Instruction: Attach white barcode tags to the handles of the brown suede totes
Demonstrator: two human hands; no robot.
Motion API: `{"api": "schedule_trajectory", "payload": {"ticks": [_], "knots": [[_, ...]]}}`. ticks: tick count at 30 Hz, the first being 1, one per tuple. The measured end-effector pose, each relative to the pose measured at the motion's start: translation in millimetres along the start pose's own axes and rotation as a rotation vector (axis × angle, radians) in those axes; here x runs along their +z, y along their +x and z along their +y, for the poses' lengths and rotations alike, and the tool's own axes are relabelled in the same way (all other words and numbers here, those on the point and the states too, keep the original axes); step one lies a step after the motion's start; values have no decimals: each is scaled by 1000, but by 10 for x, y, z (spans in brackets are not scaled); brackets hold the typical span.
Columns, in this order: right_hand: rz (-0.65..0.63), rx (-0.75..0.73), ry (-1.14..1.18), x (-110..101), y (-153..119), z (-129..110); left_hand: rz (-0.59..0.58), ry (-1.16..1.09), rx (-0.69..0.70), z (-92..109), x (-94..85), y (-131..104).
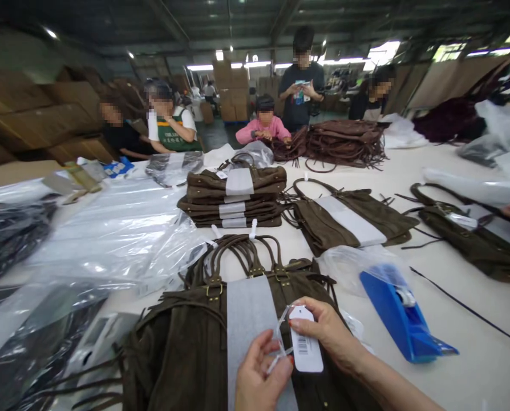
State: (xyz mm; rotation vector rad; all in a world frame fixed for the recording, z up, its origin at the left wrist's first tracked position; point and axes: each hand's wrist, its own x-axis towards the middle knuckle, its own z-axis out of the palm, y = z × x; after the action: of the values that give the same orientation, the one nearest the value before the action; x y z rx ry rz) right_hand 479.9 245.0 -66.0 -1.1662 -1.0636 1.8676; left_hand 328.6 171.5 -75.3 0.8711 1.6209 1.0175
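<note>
Just above a dark olive handbag (pixel 182 348), my right hand (pixel 323 328) pinches the top of a white barcode hang tag (pixel 307 351) between thumb and fingers. My left hand (pixel 263 371) is closed on the tag's thin clear-white string (pixel 282 331), low and left of the tag. The bag lies flat beneath both hands, its looped handles (pixel 242 242) pointing away from me. A pale paper band (pixel 250 319) runs down the bag's middle. Brass-coloured buckles sit at the handle bases.
A blue tape dispenser (pixel 398 319) stands to the right, beside crumpled clear plastic. Stacked olive bags (pixel 233 200) lie beyond, with another banded bag (pixel 344 220) at right. Clear plastic bags (pixel 109 228) cover the left. Several people are around the table's far side, near brown fringed bags (pixel 344 142).
</note>
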Motion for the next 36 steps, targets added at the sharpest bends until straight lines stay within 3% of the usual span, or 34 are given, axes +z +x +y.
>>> {"api": "schedule_trajectory", "payload": {"ticks": [2,4,9,11,13,15,17,20,23,26,29,31,34,36], "knots": [[2,12,-32,93,16,43,-62,-178,-133,-20,142,99],[0,24,-47,137,23,86,-74,-221,-197,-57,139,146],[-136,76,-62,97,44,222,-43,-143,-229,-187,-271,224],[-189,82,-207,81,65,259,-64,-111,-245,-213,-458,270],[-220,15,-497,122,87,254,-90,-45,-248,-206,-606,318],[-235,-101,-757,249,112,206,-149,71,-225,-161,-710,365],[-276,-188,-833,461,154,143,-220,203,-160,-82,-784,417],[-391,-193,-666,831,283,128,-264,345,-45,70,-891,519],[-461,-70,-421,1094,473,257,-241,473,9,199,-1036,650],[-399,41,-320,1207,648,396,-264,566,-11,263,-1193,801],[-255,20,-304,1260,790,412,-398,498,-77,296,-1334,992],[-165,-20,-286,1290,891,380,-423,533,-1,312,-1418,1167],[-19,-99,-387,1327,1068,351,-249,728,233,292,-1510,1476],[74,-155,-569,1338,1182,364,-130,813,294,229,-1531,1658]]}}
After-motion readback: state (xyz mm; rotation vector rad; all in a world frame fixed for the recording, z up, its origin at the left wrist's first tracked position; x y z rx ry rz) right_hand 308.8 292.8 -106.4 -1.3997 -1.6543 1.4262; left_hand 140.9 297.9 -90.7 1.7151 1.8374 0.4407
